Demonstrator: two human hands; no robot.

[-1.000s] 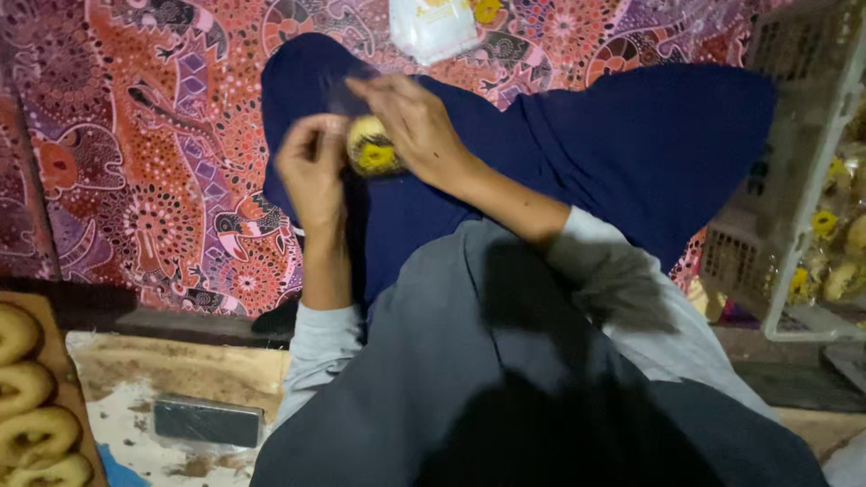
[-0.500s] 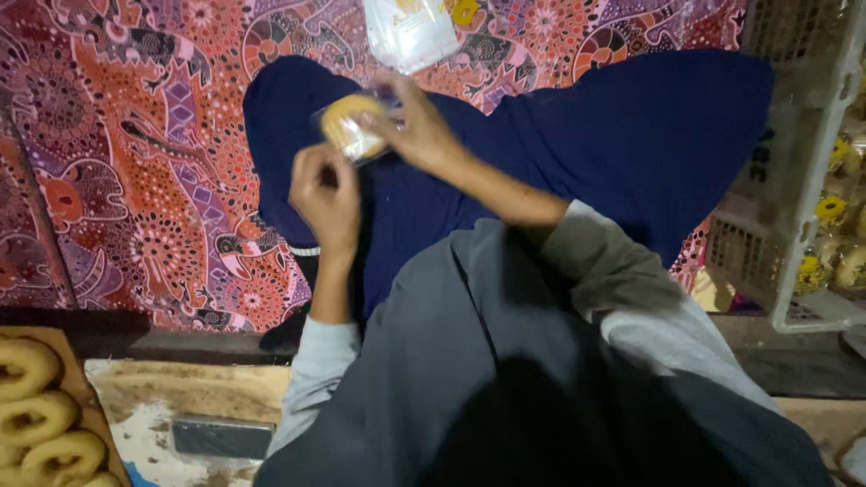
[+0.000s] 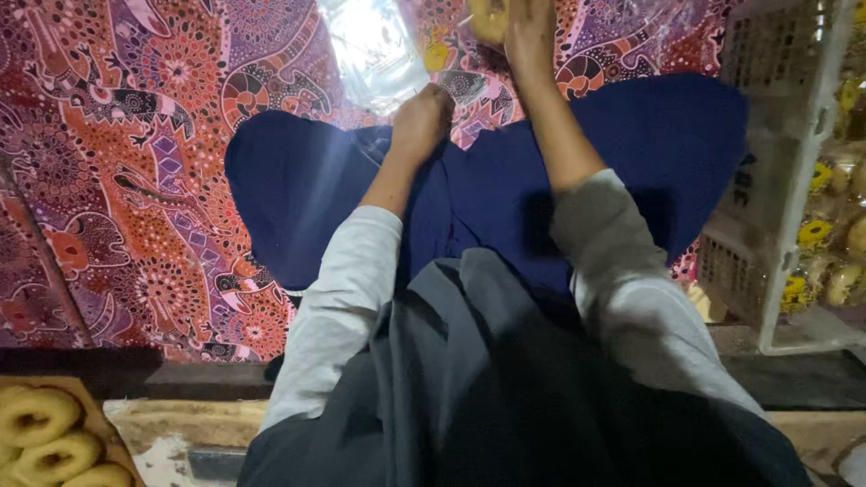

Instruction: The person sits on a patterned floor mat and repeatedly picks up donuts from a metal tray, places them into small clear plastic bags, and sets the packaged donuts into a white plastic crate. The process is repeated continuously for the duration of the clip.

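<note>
the right hand [image 3: 530, 32] grips a round bun [image 3: 488, 16] at the far edge of the blue cloth [image 3: 631, 153]. the left hand [image 3: 420, 122] is a closed fist on the cloth, beside the clear bags [image 3: 370, 50]. best to hold the bun softly. the white crate [image 3: 776, 180] right of the cloth holds wrapped buns [image 3: 816, 234].

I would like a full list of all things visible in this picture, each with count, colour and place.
Round yellow pastry: one, yellow, top edge, in the right hand.
Clear plastic bags: a shiny pile, top centre.
Patterned batik cloth: one, red and purple, left and top.
Dark blue garment: one, centre, over the lap.
White plastic crate: one, right, packed pastries behind it.
Ring-shaped pastries on a tray: three, golden, bottom left.
Left hand: closed, by the bags.
Right hand: holding the pastry.
</note>
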